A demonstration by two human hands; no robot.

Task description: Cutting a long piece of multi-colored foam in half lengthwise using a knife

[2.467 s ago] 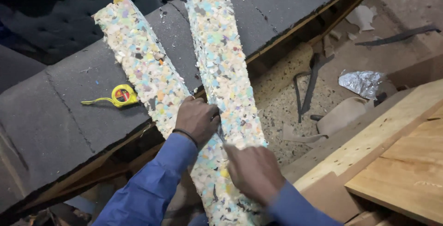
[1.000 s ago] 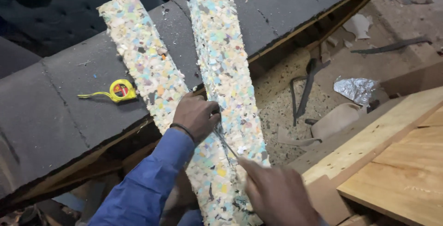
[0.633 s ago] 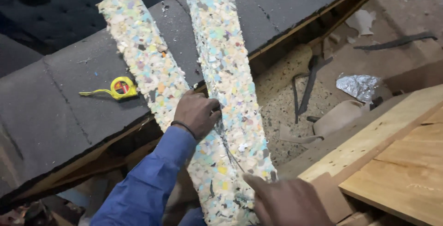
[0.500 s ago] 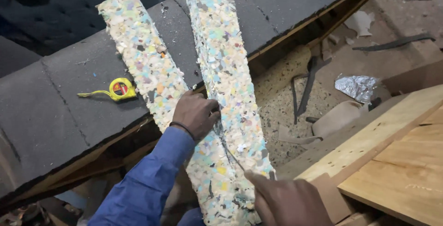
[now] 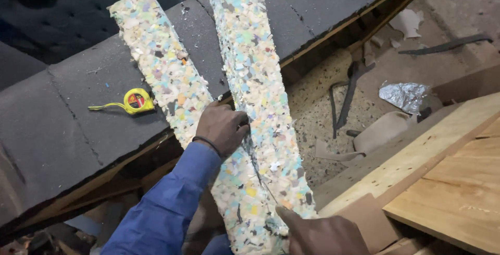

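Observation:
Two long strips of speckled multicoloured foam lie in a V across a dark felt-covered board (image 5: 62, 130). My left hand (image 5: 221, 127), in a blue sleeve, presses down where the left strip (image 5: 161, 62) meets the right strip (image 5: 250, 52), with its fingers curled over the right strip's edge. A dark slit runs down the foam from that hand toward my right hand (image 5: 325, 234), which is at the bottom edge and partly out of frame. My right hand seems to grip a thin blade (image 5: 263, 174) that lies along the slit.
A yellow tape measure (image 5: 136, 100) rests on the board left of the strips. Pale wooden planks (image 5: 448, 182) fill the lower right. On the dusty floor between lie a crumpled foil piece (image 5: 403, 94), a dark metal tool (image 5: 346, 99) and scraps.
My right hand has drawn back down the right strip toward me, and the slit behind it has grown longer. My left hand has stayed pressed on the foam.

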